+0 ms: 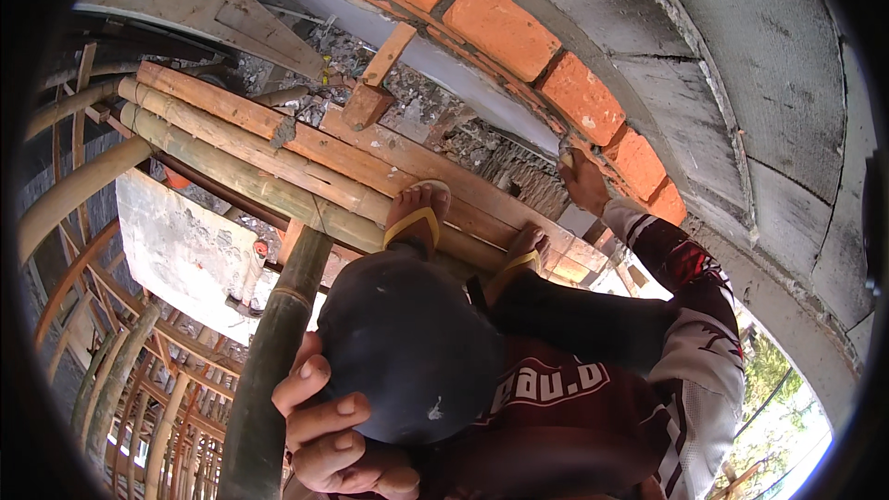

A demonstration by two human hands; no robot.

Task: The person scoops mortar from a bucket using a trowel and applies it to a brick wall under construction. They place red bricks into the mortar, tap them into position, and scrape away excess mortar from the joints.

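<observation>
At the lower left my left hand [338, 435] is beside my bent knee [403, 343] in dark trousers. Its fingers are loosely bent and partly apart, with nothing visible in them. Farther off to the right, my right hand [585, 187] reaches to the lower edge of a curved row of orange bricks [582, 97]. Its fingers are closed on a small pale piece, mostly hidden, that I cannot make out. Grey mortar [593, 14] runs along the upper side of the bricks.
My sandalled feet [421, 208] stand on wooden planks [361, 162] and bamboo poles [222, 171]. A thick upright bamboo post [278, 361] rises by my left hand. Wooden blocks [368, 104] sit on the planks. Below are rubble, a pale board [176, 241] and bamboo framing.
</observation>
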